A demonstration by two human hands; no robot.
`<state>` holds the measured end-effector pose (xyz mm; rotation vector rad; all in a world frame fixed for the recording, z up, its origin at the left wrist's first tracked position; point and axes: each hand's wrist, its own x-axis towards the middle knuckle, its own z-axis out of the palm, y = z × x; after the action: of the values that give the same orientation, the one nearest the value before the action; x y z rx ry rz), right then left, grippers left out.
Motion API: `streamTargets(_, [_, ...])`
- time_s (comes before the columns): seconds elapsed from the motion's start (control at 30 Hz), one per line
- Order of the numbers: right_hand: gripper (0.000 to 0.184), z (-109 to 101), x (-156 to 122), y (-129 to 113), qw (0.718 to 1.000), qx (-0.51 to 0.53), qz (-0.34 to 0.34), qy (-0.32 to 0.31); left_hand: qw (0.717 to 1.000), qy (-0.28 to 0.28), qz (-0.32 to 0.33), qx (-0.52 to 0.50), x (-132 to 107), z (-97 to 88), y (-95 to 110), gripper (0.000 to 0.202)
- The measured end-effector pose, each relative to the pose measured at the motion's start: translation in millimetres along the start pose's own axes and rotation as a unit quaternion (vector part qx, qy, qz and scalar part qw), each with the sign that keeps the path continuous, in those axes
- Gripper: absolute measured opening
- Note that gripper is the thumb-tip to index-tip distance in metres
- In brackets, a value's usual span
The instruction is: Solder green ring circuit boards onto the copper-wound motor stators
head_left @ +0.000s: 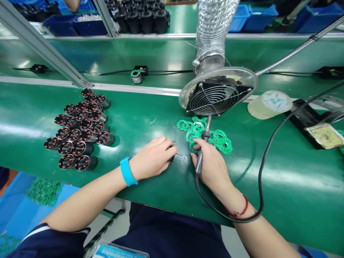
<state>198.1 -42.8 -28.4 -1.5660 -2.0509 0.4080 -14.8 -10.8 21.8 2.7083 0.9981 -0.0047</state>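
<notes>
My left hand [152, 159], with a blue band at the wrist, is closed around a small dark part on the bench. Only a dark edge and thin wires show past the fingers; it looks like one of the wound motor stators [86, 163] grouped on the left. In my right hand [213, 165] is a soldering iron [206, 135], its tip pointing away from me toward the fan. The right thumb and fingertips are close to a loose pile of green ring-shaped circuit boards [221, 141]; whether they touch one cannot be told.
A fume extractor fan [215, 98] on a silver duct hangs low over the boards. The iron's black cable [264, 168] loops across my right forearm. Right of the fan are a tape roll [270, 104] and a soldering stand with a sponge [326, 135]. One stator [136, 76] sits at the back.
</notes>
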Motion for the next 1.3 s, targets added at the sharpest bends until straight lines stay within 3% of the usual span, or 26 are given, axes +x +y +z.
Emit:
streamTargets(0.13, [0.037,-2.2,-5.4,0.5,0.998,0.000,-0.050,-0.044,1.000,0.015,0.016,-0.007,-2.8,8.2,-5.9,0.034])
streamTargets(0.3, [0.028,-11.7,-17.2,-5.0,0.997,0.006,-0.067,-0.036,0.976,0.056,-0.007,-0.210,-5.3,16.7,-12.8,0.040])
streamTargets(0.43, [0.032,-13.0,-19.4,-19.1,0.993,0.116,-0.019,0.005,0.945,0.098,-0.014,-0.312,-6.8,16.2,-8.5,0.040])
streamTargets(0.57, [0.032,-10.8,-18.3,-29.3,0.983,0.177,0.043,-0.003,0.952,0.133,0.032,-0.275,-8.7,17.0,-0.4,0.035])
streamTargets(0.7, [0.031,-5.7,-19.2,-29.0,0.999,0.031,0.004,-0.030,0.972,0.120,0.074,-0.187,-9.6,20.5,3.7,0.029])
streamTargets(0.8, [0.031,-7.0,-19.9,-25.6,0.998,-0.039,-0.027,-0.032,0.979,0.085,0.060,-0.175,-8.7,22.3,2.0,0.033])
streamTargets(0.97, [0.037,-26.6,-32.2,-18.1,0.992,0.108,0.056,0.023,0.966,0.094,-0.009,-0.241,-6.1,26.2,-4.1,0.033])
streamTargets(1.13, [0.020,-33.8,-59.0,-10.1,0.957,0.217,0.135,0.134,0.962,0.108,-0.024,-0.251,-3.0,31.3,-2.8,0.033])
streamTargets(1.3, [0.011,-25.7,-71.7,-4.8,0.947,0.250,0.151,0.131,0.968,0.106,-0.012,-0.227,-1.8,32.3,-1.1,0.033])
